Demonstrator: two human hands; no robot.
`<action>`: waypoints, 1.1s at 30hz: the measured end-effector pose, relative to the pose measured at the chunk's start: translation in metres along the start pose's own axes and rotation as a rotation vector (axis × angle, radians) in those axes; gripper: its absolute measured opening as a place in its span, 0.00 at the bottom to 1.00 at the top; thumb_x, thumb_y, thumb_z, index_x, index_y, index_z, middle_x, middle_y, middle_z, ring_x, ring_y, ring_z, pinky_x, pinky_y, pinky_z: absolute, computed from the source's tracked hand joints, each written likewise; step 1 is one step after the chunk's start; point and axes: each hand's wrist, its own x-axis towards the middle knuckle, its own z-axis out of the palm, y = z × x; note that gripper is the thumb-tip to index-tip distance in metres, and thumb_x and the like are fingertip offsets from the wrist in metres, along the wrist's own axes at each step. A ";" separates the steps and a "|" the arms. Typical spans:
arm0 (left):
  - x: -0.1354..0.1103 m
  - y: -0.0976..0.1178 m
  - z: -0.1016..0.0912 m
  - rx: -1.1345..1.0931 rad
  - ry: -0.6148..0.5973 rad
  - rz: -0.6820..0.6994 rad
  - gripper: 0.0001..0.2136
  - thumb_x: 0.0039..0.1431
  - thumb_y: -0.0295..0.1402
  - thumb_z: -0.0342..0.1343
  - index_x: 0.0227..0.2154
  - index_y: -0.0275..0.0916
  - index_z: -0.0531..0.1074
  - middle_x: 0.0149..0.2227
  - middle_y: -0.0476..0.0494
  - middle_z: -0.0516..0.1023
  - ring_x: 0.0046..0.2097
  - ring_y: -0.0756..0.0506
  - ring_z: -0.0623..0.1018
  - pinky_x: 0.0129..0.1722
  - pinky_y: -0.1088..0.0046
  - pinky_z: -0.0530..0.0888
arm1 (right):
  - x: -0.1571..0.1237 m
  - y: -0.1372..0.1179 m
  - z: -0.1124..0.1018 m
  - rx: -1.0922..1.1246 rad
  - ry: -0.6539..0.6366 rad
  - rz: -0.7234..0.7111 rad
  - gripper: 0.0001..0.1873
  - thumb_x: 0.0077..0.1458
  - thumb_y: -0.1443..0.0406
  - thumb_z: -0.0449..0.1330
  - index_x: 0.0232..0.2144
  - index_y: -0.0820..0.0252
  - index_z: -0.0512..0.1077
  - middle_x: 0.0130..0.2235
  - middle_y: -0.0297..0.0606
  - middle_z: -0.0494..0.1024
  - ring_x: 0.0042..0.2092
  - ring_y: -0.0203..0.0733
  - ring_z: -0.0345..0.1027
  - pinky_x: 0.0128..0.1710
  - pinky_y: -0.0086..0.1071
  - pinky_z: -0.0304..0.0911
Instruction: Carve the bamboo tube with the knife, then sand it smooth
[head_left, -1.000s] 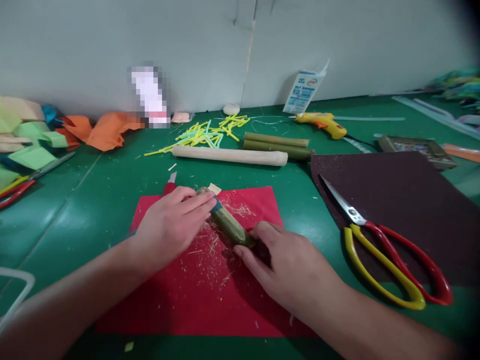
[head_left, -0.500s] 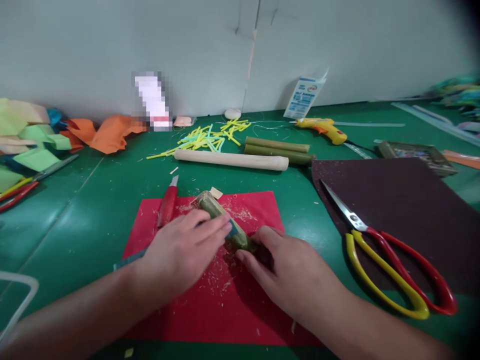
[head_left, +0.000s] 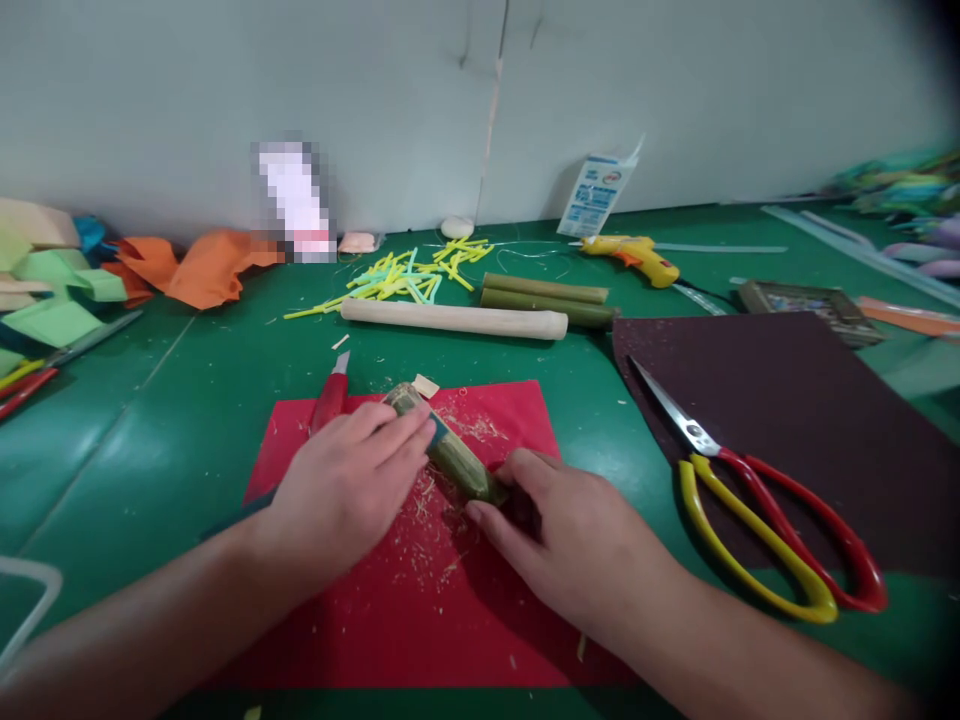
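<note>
One green bamboo piece, long axis diagonal, far end leftward.

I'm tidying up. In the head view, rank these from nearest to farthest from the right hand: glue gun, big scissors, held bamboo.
1. Held bamboo: touching the right hand.
2. Big scissors: to its right.
3. Glue gun: back, near the wall.
</note>
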 end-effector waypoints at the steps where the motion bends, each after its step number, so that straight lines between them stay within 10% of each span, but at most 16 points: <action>1: 0.001 0.000 0.000 0.008 -0.001 0.023 0.14 0.60 0.25 0.47 0.49 0.31 0.67 0.51 0.37 0.71 0.47 0.42 0.71 0.43 0.61 0.73 | 0.000 0.000 0.000 -0.004 0.000 -0.001 0.09 0.53 0.58 0.52 0.28 0.56 0.64 0.28 0.34 0.72 0.26 0.38 0.64 0.24 0.31 0.53; 13: -0.003 0.027 -0.004 -0.058 -0.052 0.109 0.16 0.60 0.23 0.45 0.49 0.32 0.67 0.54 0.38 0.69 0.46 0.42 0.72 0.44 0.60 0.73 | -0.003 0.001 0.002 -0.086 -0.011 -0.045 0.09 0.50 0.56 0.55 0.28 0.56 0.65 0.29 0.34 0.72 0.28 0.41 0.66 0.25 0.32 0.52; 33: 0.010 0.008 -0.004 -0.160 0.110 0.068 0.12 0.60 0.24 0.48 0.45 0.31 0.70 0.47 0.41 0.75 0.48 0.45 0.71 0.45 0.65 0.71 | -0.007 0.001 -0.001 -0.201 0.071 -0.087 0.07 0.49 0.60 0.55 0.25 0.55 0.62 0.26 0.33 0.71 0.25 0.42 0.65 0.21 0.31 0.43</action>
